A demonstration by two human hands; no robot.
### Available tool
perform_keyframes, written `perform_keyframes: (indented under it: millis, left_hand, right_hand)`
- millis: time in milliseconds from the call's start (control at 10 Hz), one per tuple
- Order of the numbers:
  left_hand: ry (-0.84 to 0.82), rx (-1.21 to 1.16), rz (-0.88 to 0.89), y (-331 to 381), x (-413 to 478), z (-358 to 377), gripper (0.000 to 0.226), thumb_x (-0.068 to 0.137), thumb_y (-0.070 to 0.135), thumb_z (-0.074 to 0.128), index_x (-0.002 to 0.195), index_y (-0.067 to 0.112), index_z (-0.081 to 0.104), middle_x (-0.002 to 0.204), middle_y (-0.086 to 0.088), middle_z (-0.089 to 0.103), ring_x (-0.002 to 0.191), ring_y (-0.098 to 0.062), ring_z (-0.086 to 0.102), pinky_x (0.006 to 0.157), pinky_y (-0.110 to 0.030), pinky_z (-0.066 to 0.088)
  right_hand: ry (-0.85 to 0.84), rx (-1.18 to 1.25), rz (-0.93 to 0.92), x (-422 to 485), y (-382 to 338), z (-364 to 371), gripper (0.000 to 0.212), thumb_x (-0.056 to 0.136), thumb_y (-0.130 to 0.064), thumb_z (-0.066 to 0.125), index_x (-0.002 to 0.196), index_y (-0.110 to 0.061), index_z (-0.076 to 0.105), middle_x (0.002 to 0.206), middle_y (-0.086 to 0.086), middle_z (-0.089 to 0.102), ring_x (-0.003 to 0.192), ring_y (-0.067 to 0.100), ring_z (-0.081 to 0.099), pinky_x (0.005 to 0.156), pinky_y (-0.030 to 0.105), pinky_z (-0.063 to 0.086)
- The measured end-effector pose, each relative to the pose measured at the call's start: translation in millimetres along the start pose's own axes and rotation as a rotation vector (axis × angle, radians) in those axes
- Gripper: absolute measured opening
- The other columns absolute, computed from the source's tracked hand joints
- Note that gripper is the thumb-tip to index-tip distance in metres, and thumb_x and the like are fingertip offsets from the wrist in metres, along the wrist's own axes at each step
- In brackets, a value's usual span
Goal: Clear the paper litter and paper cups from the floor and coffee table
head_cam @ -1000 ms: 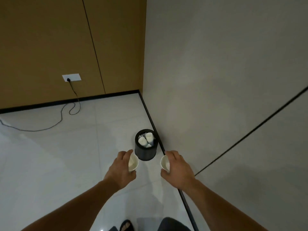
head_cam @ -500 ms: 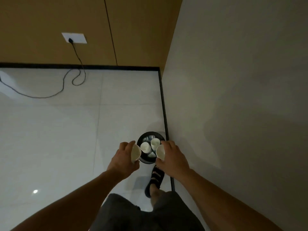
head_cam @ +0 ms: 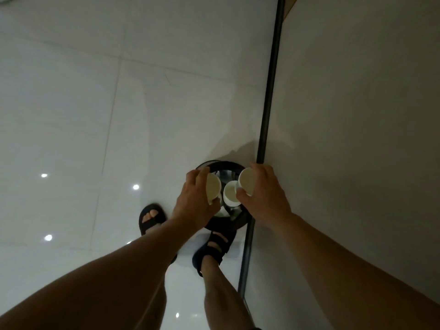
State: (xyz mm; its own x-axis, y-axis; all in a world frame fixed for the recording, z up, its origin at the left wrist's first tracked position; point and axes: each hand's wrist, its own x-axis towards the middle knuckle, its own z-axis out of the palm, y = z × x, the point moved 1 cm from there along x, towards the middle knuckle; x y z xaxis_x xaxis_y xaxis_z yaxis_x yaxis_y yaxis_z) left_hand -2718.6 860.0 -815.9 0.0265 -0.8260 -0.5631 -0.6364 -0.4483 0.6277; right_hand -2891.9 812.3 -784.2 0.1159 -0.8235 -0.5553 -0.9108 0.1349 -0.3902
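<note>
both forearms reach down and forward over the black bin point(head_cam: 223, 226), which stands on the tiled floor point(head_cam: 95, 115) just beside the dark baseboard point(head_cam: 267, 110). the left hand point(head_cam: 192, 203) has its grip curled round one paper cup point(head_cam: 212, 189), tipped sideways with its mouth facing right. the right hand point(head_cam: 264, 198) pinches a second paper cup point(head_cam: 246, 184), mouth facing left. a third cup point(head_cam: 229, 195) sits inside the bin between them. black sandals point(head_cam: 151, 219) stand near the bin.

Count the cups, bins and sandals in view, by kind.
Cups: 3 (left cup, right cup, binned cup)
Bin: 1
Sandals: 2 (left sandal, right sandal)
Total: 6
</note>
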Motion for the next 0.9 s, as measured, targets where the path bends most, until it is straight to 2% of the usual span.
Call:
perform_keyframes:
  millis: [100, 200, 300, 400, 500, 600, 700, 800, 900]
  left_hand:
    - [-0.008, 0.038, -0.036, -35, 23, 35, 0.09, 0.076, 0.027, 0.077, 0.147, 0.022, 0.022, 0.145, -0.004, 0.024, 0.126, -0.029, 0.041, 0.098, -0.044, 0.047]
    - [-0.014, 0.084, -0.036, -59, 25, 61, 0.092, 0.076, 0.03, 0.076, 0.149, 0.019, 0.02, 0.146, -0.007, 0.025, 0.131, -0.029, 0.033, 0.103, -0.046, 0.043]
    - [0.033, 0.223, 0.07, -67, 23, 84, 0.091, 0.077, 0.043, 0.07, 0.15, 0.016, 0.022, 0.15, -0.01, 0.026, 0.141, -0.031, 0.018, 0.115, -0.051, 0.026]
    - [0.025, 0.39, 0.057, -76, 24, 101, 0.095, 0.085, 0.061, 0.046, 0.153, 0.016, -0.003, 0.16, -0.011, -0.005, 0.145, -0.03, -0.018, 0.118, -0.048, -0.004]
    - [-0.015, 0.506, 0.086, -89, 24, 109, 0.096, 0.082, 0.069, 0.025, 0.15, 0.018, -0.019, 0.157, -0.012, -0.024, 0.142, -0.03, -0.027, 0.116, -0.05, -0.007]
    - [-0.061, 0.549, 0.077, -92, 26, 111, 0.096, 0.078, 0.073, 0.017, 0.149, 0.019, -0.021, 0.155, -0.013, -0.028, 0.141, -0.031, -0.03, 0.116, -0.052, -0.007]
    - [-0.101, 0.589, 0.065, -90, 26, 105, 0.1, 0.077, 0.075, 0.022, 0.147, 0.02, -0.025, 0.154, -0.013, -0.031, 0.138, -0.03, -0.035, 0.115, -0.051, -0.01]
    - [-0.135, 0.554, 0.065, -77, 17, 79, 0.1, 0.082, 0.07, 0.032, 0.145, 0.022, -0.029, 0.154, -0.01, -0.031, 0.137, -0.025, -0.038, 0.115, -0.049, -0.01]
    - [-0.055, 0.54, 0.094, -62, 2, 35, 0.088, 0.085, 0.069, 0.017, 0.144, 0.023, -0.03, 0.155, -0.007, -0.03, 0.139, -0.024, -0.034, 0.117, -0.049, -0.007]
  right_hand:
    - [-0.033, -0.011, -0.015, 31, 20, 40, 0.071, 0.087, -0.039, 0.066, 0.146, -0.017, 0.031, 0.144, 0.005, 0.035, 0.123, 0.028, 0.046, 0.091, 0.038, 0.047]
    - [-0.071, -0.029, -0.044, 42, 33, 74, 0.071, 0.086, -0.038, 0.067, 0.146, -0.018, 0.033, 0.143, 0.004, 0.037, 0.123, 0.025, 0.046, 0.086, 0.029, 0.041]
    - [-0.091, -0.149, -0.114, 40, 46, 96, 0.074, 0.084, -0.039, 0.069, 0.145, -0.014, 0.035, 0.146, 0.008, 0.038, 0.131, 0.028, 0.041, 0.095, 0.032, 0.042]
    - [-0.11, -0.27, -0.161, 35, 60, 108, 0.089, 0.086, -0.045, 0.063, 0.155, -0.015, 0.016, 0.161, 0.009, 0.018, 0.149, 0.029, 0.011, 0.115, 0.047, 0.03]
    - [-0.15, -0.393, -0.187, 32, 71, 117, 0.101, 0.087, -0.05, 0.059, 0.155, -0.02, -0.009, 0.164, 0.006, -0.009, 0.15, 0.026, -0.013, 0.116, 0.056, 0.018]
    - [-0.187, -0.447, -0.161, 35, 72, 123, 0.11, 0.085, -0.053, 0.06, 0.151, -0.023, -0.022, 0.162, 0.005, -0.02, 0.146, 0.024, -0.024, 0.116, 0.058, 0.012]
    - [-0.216, -0.443, -0.108, 33, 65, 121, 0.113, 0.082, -0.055, 0.062, 0.151, -0.024, -0.023, 0.161, 0.005, -0.022, 0.145, 0.023, -0.027, 0.116, 0.057, 0.008]
    - [-0.183, -0.389, -0.08, 20, 44, 102, 0.108, 0.084, -0.053, 0.061, 0.154, -0.023, -0.016, 0.162, 0.004, -0.02, 0.147, 0.024, -0.023, 0.117, 0.056, 0.01]
    - [-0.11, -0.346, -0.103, 0, 19, 73, 0.1, 0.088, -0.05, 0.057, 0.155, -0.024, -0.012, 0.163, 0.004, -0.017, 0.149, 0.024, -0.019, 0.117, 0.054, 0.012]
